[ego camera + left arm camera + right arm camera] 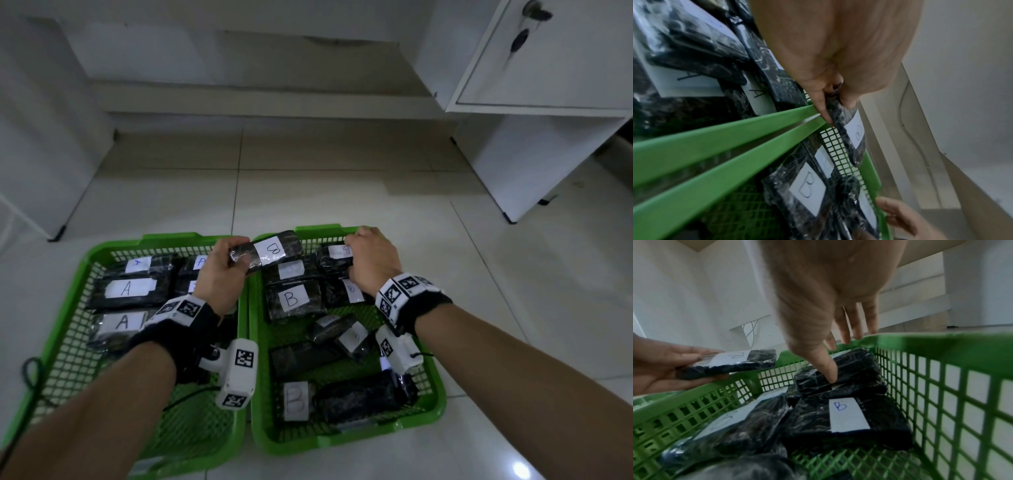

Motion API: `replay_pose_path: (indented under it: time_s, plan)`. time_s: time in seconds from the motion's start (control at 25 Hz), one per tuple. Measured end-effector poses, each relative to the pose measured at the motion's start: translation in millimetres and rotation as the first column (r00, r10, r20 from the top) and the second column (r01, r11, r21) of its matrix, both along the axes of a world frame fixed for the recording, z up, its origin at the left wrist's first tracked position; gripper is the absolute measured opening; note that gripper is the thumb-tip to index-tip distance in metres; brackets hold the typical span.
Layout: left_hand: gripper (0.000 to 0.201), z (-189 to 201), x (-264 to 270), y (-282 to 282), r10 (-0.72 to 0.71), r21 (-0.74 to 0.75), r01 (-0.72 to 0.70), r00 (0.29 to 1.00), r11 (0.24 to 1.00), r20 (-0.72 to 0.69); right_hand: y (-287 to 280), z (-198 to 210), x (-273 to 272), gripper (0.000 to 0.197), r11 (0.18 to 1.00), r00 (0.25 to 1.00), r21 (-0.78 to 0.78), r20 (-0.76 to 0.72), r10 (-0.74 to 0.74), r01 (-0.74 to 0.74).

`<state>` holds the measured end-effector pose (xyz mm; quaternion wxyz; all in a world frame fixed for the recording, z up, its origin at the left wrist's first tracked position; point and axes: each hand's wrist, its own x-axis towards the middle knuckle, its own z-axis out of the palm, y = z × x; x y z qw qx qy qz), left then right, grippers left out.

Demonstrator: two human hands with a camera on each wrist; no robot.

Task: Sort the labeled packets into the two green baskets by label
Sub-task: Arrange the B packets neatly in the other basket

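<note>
— What are the hands doing?

— The left hand [219,270] has its fingers and thumb curled round one end of a black packet labeled B [270,251], holding it in the air over the gap where the two basket rims meet. The right hand [371,262] is just beside it, reaching down into the far corner of the right green basket [435,404]; its thumb [826,368] presses on a black packet in the corner [849,368], while the other fingers [857,321] stretch fairly straight to the basket's far rim. Whether those fingers grasp the packet, I cannot tell.

— And around the hands?

— Below the right hand lie more black packets with white B labels, one with a blue B [846,415] nearest the wrist. Further back toward the forearm, the right green basket has several loosely piled packets, some with labels hidden. Under and beyond the left hand, the left green basket [68,342] carries packets marked A [126,289], laid side by side.

— Anything farther out?

— Both baskets sit touching on a pale tiled floor [342,192]. Beyond the right hand stands a white cabinet [534,102] with keys in its lock.
</note>
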<state>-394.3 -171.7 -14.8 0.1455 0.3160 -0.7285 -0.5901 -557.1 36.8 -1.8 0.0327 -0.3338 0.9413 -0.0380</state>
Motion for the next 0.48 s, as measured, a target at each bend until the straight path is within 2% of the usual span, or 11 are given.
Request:
replay_pose_path:
  time_s: [0.08, 0.16, 0.24, 0.36, 0.48]
  plan:
    - [0.03, 7, 1, 2, 0.025, 0.152, -0.017, 0.999, 0.988, -0.048, 0, 6, 5, 0.05, 1.0, 0.999, -0.023, -0.042, 0.019, -0.02]
    - [0.031, 16, 3, 1, 0.081, 0.367, -0.041, 0.992, 0.929, -0.095, 0, 14, 10, 0.046, 0.994, 0.998, -0.108, -0.065, 0.019, -0.026]
    - [0.033, 19, 4, -2, 0.114, 0.456, -0.056, 0.988, 0.888, -0.101, 5, 21, 3, 0.045, 0.989, 1.0, -0.148, -0.023, -0.016, 0.013]
    - [0.033, 15, 5, -2, 0.066, 0.375, -0.038, 0.996, 0.926, -0.063, 15, 19, -10, 0.053, 0.998, 0.989, -0.057, 0.146, -0.008, 0.017]
    - [0.032, 6, 1, 2, -0.017, 0.166, 0.017, 1.0, 0.986, 0.0, 14, 6, -7, 0.061, 0.992, 0.993, 0.08, 0.078, 0.088, -0.094]
